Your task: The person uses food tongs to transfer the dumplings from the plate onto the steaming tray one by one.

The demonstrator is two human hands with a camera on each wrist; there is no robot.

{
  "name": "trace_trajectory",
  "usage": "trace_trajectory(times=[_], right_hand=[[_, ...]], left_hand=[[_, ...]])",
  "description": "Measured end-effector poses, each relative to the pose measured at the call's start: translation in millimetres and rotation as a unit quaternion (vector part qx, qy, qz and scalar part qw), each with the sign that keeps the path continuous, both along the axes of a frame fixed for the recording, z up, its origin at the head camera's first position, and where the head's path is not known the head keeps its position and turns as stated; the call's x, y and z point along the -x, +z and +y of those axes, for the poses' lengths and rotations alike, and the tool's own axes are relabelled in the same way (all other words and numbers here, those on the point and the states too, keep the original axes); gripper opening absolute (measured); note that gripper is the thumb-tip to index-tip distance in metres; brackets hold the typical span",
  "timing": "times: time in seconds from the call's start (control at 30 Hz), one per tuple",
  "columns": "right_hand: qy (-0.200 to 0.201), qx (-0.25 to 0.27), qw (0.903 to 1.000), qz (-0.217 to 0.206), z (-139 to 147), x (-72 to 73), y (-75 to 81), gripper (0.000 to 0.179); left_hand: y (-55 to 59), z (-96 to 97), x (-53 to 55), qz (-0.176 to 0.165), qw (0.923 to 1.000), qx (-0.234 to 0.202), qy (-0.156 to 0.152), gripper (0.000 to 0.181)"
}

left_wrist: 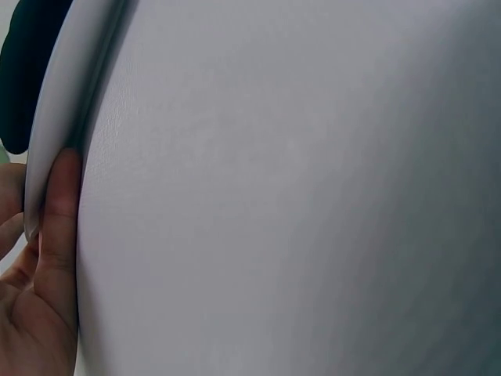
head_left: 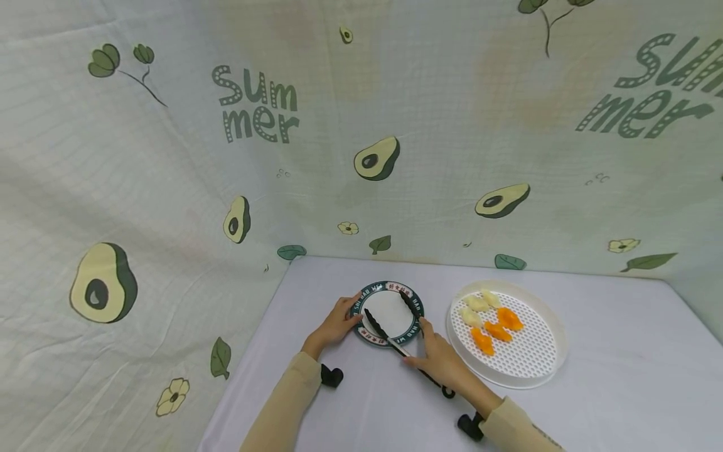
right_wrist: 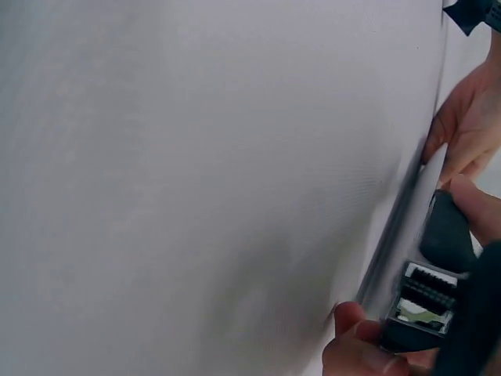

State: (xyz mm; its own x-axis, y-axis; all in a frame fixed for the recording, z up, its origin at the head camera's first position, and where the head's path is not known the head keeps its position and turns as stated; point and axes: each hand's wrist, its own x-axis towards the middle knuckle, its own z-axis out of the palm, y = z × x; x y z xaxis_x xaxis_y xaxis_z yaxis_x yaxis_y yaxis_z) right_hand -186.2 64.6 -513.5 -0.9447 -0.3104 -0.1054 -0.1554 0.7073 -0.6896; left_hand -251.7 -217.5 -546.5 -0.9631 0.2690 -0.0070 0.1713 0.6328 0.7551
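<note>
A round plate point(head_left: 388, 314) with a white middle and a dark green patterned rim lies on the table. At its left edge my left hand point(head_left: 337, 323) pinches the rim; in the left wrist view a finger point(left_wrist: 63, 204) is under the plate's edge. My right hand point(head_left: 443, 361) holds a pair of tongs point(head_left: 398, 348) with black tips and a silver middle. The tongs' spread tips lie over the plate. In the right wrist view, that hand's fingertips point(right_wrist: 350, 315) are also at the plate's near right edge.
To the right stands a round white tray point(head_left: 531, 355) with a perforated base. It bears several pale yellow pieces point(head_left: 477, 304) and orange pieces point(head_left: 510, 319). A printed cloth point(head_left: 429, 207) hangs behind the white-covered table point(head_left: 615, 351).
</note>
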Motion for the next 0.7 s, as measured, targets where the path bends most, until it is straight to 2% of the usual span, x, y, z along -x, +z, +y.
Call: trace_trajectory(times=[0.37, 0.7], right_hand=[[-0.003, -0.040, 0.9989, 0.025, 0.6, -2.1, -4.5, 0.111], [0.001, -0.044, 0.9987, 0.028, 0.9, -5.4, 0.1, 0.111]], left_hand=[[-0.1, 1.0, 0.7, -0.003, 1.0000, 0.001, 0.004, 0.059], [-4.6, -1.9, 3.1, 0.000, 1.0000, 0.006, -0.001, 0.060]])
